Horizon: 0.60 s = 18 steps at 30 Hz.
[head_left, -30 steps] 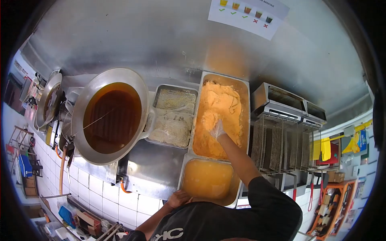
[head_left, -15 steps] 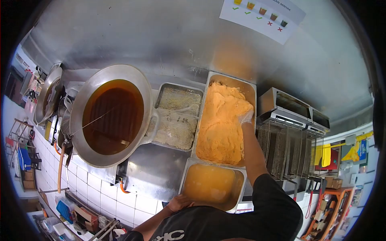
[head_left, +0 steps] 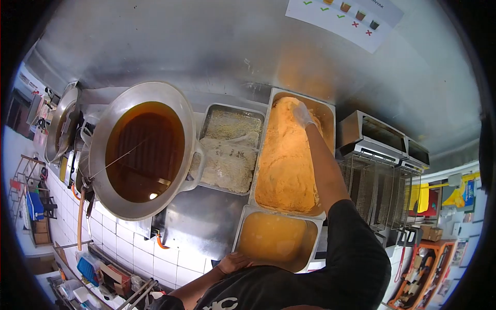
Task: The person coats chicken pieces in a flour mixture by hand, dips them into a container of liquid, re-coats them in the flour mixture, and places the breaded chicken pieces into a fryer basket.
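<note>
My right hand [head_left: 304,115], in a clear plastic glove, presses on the heaped orange flour-like coating [head_left: 287,170] near the far end of a long metal pan [head_left: 329,111]. Its fingers reach forward, spread on the coating, without a clear grip on anything. My left hand [head_left: 235,262] rests bare at the near left corner of a smaller metal pan [head_left: 239,232] that holds cloudy yellow-orange liquid [head_left: 274,235]. The left fingers lie fairly flat, partly hidden against my dark shirt.
A large wok [head_left: 98,170] of dark brown oil [head_left: 144,150] stands left, a thin metal rod across it. Between wok and coating is a tray [head_left: 206,124] with pale crumbs and a plastic bag [head_left: 227,163]. Wire fry baskets [head_left: 364,186] stand right; a steel wall is behind.
My right hand has moved from the coating's right side to its far end, up and left. The coating's surface looks more heaped and even. My left hand has stayed near the same corner.
</note>
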Each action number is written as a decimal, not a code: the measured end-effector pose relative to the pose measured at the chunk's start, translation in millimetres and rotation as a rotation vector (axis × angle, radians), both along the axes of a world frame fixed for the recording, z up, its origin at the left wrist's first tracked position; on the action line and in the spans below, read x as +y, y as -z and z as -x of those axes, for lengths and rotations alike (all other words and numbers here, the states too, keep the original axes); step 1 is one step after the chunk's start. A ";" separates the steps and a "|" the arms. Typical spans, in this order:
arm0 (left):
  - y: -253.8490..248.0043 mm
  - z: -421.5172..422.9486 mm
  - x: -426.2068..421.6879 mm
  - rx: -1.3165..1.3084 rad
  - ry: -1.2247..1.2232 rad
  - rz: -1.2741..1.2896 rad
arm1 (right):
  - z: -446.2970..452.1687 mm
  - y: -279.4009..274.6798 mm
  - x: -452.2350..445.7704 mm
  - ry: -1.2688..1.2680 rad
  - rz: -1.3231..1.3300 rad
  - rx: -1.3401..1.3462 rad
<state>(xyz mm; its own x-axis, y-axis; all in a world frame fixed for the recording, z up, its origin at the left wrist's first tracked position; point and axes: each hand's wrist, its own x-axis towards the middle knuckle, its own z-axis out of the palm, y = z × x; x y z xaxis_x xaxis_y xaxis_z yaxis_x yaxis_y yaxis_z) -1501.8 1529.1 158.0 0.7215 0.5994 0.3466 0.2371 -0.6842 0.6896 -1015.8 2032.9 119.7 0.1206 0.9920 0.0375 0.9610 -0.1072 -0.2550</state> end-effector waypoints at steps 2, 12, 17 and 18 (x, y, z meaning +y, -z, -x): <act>-2.4 -2.9 0.6 -0.011 -0.006 0.010 | 12.1 -10.5 -12.9 0.003 -0.089 0.068; -4.4 -4.7 1.8 -0.081 -0.026 -0.007 | 24.9 26.8 -248.9 -0.365 -0.014 -0.045; -6.6 -4.7 0.7 -0.060 0.010 0.047 | 22.3 4.2 -272.0 -0.155 0.681 -0.302; -7.2 -3.4 0.9 -0.046 0.009 0.047 | 34.3 -16.2 -279.6 -0.113 0.847 -0.250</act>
<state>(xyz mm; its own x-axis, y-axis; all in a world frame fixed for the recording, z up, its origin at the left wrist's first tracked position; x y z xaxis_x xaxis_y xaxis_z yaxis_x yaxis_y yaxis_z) -1498.3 1530.0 165.2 0.7112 0.6093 0.3507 0.1985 -0.6526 0.7313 -1050.1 1753.4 135.9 0.1069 0.7040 -0.7021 0.9942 -0.0659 0.0852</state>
